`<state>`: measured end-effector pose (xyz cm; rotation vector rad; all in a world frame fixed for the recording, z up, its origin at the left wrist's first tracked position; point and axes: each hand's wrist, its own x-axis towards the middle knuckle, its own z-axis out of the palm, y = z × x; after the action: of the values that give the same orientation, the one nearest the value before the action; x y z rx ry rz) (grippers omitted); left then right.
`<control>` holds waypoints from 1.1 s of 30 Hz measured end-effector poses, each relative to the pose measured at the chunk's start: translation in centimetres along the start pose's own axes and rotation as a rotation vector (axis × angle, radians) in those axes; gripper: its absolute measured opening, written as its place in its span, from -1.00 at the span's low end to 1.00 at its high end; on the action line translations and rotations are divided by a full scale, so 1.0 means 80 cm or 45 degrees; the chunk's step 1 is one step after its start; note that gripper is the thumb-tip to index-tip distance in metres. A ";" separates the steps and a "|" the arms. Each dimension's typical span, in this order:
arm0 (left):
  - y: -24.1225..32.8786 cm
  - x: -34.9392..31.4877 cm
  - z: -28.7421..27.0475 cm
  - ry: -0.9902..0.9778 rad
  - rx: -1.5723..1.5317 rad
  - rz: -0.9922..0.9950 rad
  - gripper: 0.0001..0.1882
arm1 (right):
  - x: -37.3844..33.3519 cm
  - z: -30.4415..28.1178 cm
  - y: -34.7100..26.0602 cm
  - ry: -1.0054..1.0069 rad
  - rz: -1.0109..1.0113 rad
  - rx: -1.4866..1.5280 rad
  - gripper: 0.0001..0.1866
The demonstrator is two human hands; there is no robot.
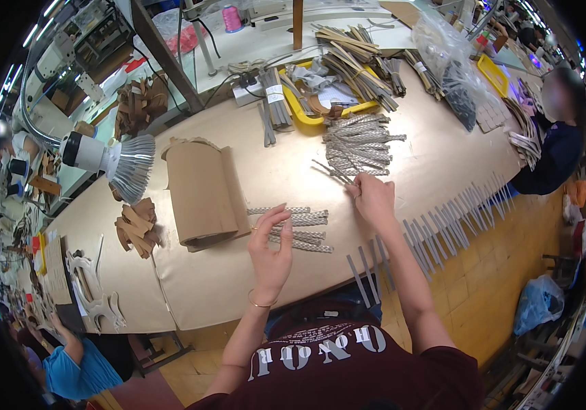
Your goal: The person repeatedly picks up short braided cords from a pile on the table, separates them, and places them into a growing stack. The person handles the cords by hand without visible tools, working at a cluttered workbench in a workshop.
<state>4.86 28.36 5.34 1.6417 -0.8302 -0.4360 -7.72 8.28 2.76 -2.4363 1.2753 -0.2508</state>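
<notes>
My right hand (375,199) has its fingertips pinched together on the ends of a few thin dark strips (330,172). Just beyond it lies a pile of grey braided straps (358,145), stacked side by side under the lamp light. My left hand (270,253) hovers with fingers parted and slightly bent, apparently holding nothing. Below and beside its fingers, a smaller row of braided straps (310,219) lies on the tan-covered table (238,301). Part of that row is hidden behind the hand.
A brown paper roll (197,193) and brown leather scraps (139,227) lie left. A lamp (112,157) overhangs them. Behind sits a yellow tray (300,113) with strip bundles (365,75). Flat grey strips (436,236) overhang the front edge. People (556,154) sit at both sides.
</notes>
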 end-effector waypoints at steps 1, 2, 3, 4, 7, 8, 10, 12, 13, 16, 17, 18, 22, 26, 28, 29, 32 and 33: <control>0.001 0.001 0.001 -0.045 -0.144 -0.082 -0.71 | -0.004 -0.010 -0.005 -0.105 0.024 0.282 -0.75; 0.002 0.005 0.002 -0.090 -0.262 -0.230 -0.69 | -0.009 -0.021 -0.010 -0.213 0.048 0.565 -0.76; 0.005 0.006 0.003 -0.112 -0.406 -0.246 -0.65 | -0.016 -0.030 -0.017 -0.323 0.095 0.846 -0.77; 0.007 0.008 0.005 -0.136 -0.523 -0.330 -0.62 | -0.025 -0.038 -0.023 -0.450 0.054 1.000 -0.78; 0.016 0.016 0.007 -0.226 -0.849 -0.433 -0.52 | -0.051 -0.047 -0.045 -0.809 -0.031 1.376 -0.79; 0.018 0.018 0.007 -0.254 -0.955 -0.447 -0.50 | -0.059 -0.047 -0.052 -0.833 -0.001 1.349 -0.79; 0.022 0.020 0.004 -0.289 -0.982 -0.499 -0.52 | -0.070 -0.043 -0.065 -0.893 -0.052 1.338 -0.77; 0.024 0.024 0.001 -0.296 -1.063 -0.535 -0.53 | -0.080 -0.039 -0.075 -0.873 -0.034 1.422 -0.73; 0.024 0.024 0.000 -0.253 -1.100 -0.567 -0.53 | -0.084 -0.036 -0.079 -0.833 -0.046 1.479 -0.71; 0.024 0.027 -0.002 -0.162 -1.245 -0.544 -0.54 | -0.093 -0.029 -0.086 -0.806 0.064 1.577 -0.68; 0.023 0.028 -0.002 -0.138 -1.262 -0.536 -0.54 | -0.095 -0.027 -0.086 -0.774 0.049 1.580 -0.70; 0.021 0.029 -0.002 -0.076 -1.263 -0.587 -0.54 | -0.098 -0.025 -0.087 -0.738 0.047 1.560 -0.72; 0.008 0.029 -0.004 -0.043 -1.511 -0.569 -0.66 | -0.106 -0.023 -0.088 -0.841 0.023 0.975 -0.75; -0.010 0.037 -0.020 -0.172 -1.782 -0.642 -0.87 | -0.111 -0.027 -0.091 -0.743 -0.288 1.057 -0.75; -0.014 0.046 -0.029 -0.196 -1.863 -0.728 -0.88 | -0.105 -0.029 -0.091 -0.698 -0.363 1.072 -0.75; -0.014 0.052 -0.031 -0.150 -1.775 -0.713 -0.84 | -0.099 -0.028 -0.090 -0.699 -0.394 1.039 -0.75; -0.011 0.082 -0.046 0.357 -1.330 -0.279 -0.83 | -0.069 -0.020 -0.082 -0.643 -0.359 0.780 -0.75; -0.009 0.085 -0.045 0.318 -1.064 -0.174 -0.83 | -0.057 -0.015 -0.079 -0.595 -0.326 0.656 -0.75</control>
<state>12.10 26.02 6.56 0.9408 -0.2718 -0.5627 -6.00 15.01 6.49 -2.0361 0.6052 -0.0565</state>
